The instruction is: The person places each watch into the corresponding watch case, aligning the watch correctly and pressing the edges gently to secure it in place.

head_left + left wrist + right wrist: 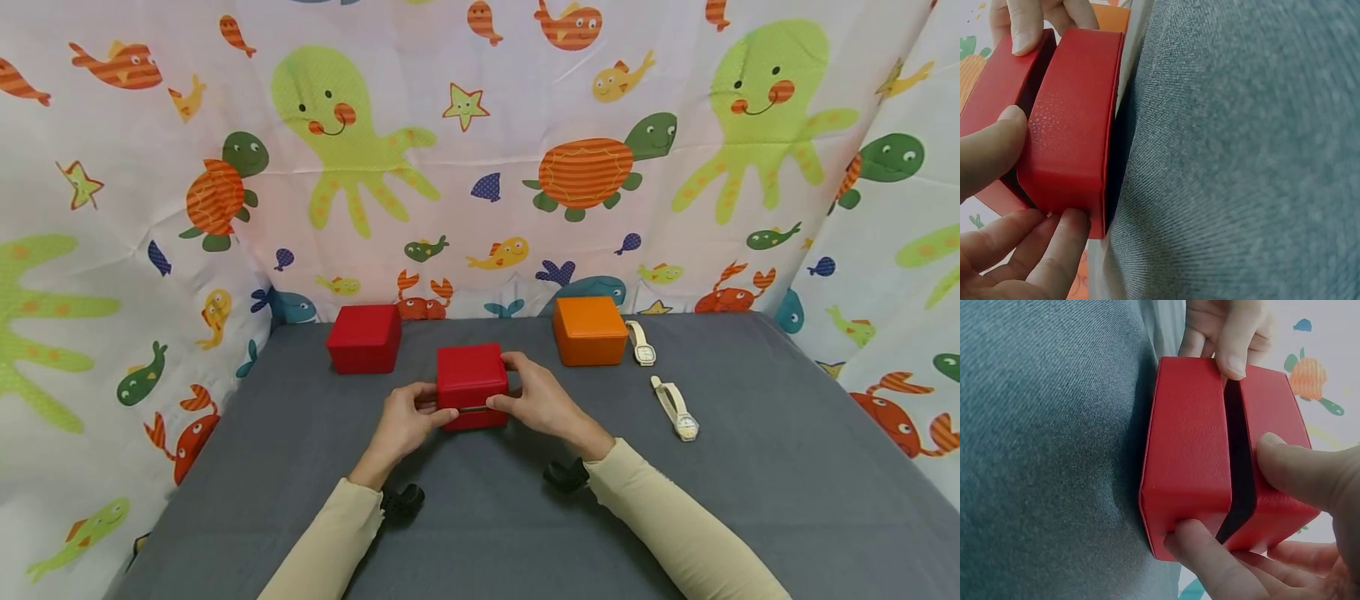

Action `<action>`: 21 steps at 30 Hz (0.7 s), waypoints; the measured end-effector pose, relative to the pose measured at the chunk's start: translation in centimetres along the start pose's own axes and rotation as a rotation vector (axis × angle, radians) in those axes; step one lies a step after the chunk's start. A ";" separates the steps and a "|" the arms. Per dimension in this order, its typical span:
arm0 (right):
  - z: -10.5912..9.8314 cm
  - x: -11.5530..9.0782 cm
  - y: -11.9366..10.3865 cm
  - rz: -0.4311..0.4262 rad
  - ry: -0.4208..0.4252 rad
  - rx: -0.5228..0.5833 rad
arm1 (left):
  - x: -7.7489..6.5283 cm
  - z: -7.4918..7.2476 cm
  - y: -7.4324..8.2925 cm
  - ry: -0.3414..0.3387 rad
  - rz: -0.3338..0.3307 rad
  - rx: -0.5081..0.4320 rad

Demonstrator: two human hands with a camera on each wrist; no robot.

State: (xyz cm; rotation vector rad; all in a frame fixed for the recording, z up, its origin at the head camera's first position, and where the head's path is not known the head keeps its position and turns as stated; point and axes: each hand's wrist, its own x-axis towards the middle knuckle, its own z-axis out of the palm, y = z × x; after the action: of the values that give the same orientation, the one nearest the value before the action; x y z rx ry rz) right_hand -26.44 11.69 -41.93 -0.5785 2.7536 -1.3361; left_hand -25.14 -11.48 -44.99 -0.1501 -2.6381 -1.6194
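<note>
Middle red box (472,385), lid (1270,403) ajar: left hand (403,423) pinches box's left side, thumb at gap; right hand (542,402) grips right side, thumb on lid.

Before me, a creased white cloth backdrop (465,154) printed with green octopuses (768,83), orange-shelled turtles (587,173), red crabs (896,425) and small fish (510,252) hangs behind my gray, fabric-covered surface (487,533), wrapping round to both sides under soft, even light.

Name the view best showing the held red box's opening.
Right wrist: the opening looks widest, dark, largely uncovered. The left wrist view shows it narrower, partly behind the left thumb; the head view only a thin line.
</note>
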 end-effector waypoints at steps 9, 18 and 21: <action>0.2 0.0 0.0 -0.092 -0.051 -0.196 | -0.3 -0.1 -0.4 -0.019 0.002 -0.001; -0.4 0.1 0.1 -0.263 -0.069 -0.388 | -0.2 -0.1 -0.6 -0.024 0.024 -0.010; -0.6 0.2 0.2 -0.313 -0.077 -0.429 | -0.2 0.0 -0.6 -0.022 0.025 -0.013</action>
State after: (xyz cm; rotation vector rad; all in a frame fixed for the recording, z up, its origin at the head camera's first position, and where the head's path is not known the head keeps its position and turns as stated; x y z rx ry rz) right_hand -26.79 12.14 -41.67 -1.0933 2.9849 -0.7224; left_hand -25.02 -11.76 -45.59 -0.2024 -2.6310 -1.6368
